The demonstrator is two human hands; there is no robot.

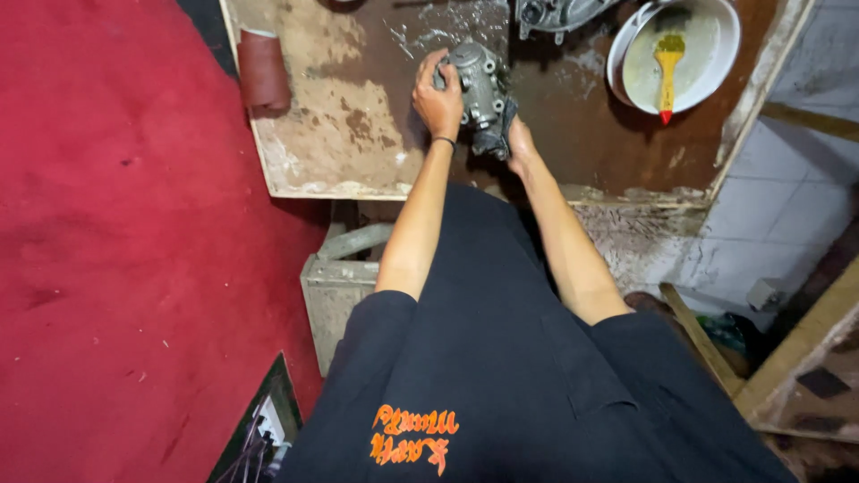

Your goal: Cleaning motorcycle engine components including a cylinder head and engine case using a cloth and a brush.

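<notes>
A grey cast-metal engine part point(480, 88) with bolts and round bosses rests on a stained wooden board point(349, 134). My left hand point(437, 97) grips its left side, fingers curled over the top. My right hand point(517, 143) sits at the part's lower right corner, pressing a dark piece of cloth or abrasive against it; the fingers are mostly hidden behind the part.
A roll of reddish-brown sandpaper point(263, 72) lies at the board's left edge. A white bowl point(707, 67) with a yellow-handled brush point(667, 72) stands at the right. Another metal part point(555, 16) lies at the top. Red carpet point(116, 250) covers the left; tiled floor point(787, 206) is on the right.
</notes>
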